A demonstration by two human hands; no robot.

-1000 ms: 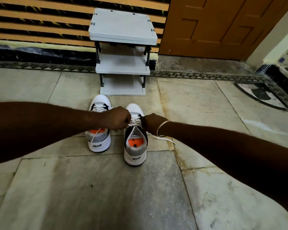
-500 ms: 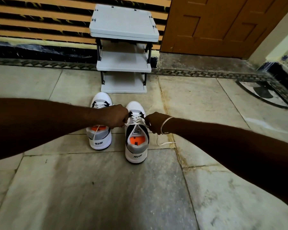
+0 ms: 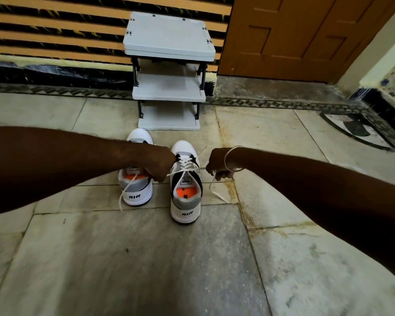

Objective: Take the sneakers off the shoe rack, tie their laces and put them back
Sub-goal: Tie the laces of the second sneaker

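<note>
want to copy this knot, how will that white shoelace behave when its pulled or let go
Probably floppy: the free end of the shoelace droops in a curve from the right hand to the floor. It likely goes straight only under tension, as between the left hand and right hand over the right sneaker. Likely very light.

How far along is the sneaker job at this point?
Done: both sneakers are off the shoe rack and on the floor. In hand: the left hand and right hand pull the lace ends of the right sneaker apart, no bow visible yet. Left: finish it, tie the left sneaker, whose lace hangs loose, reshelve both.
</note>
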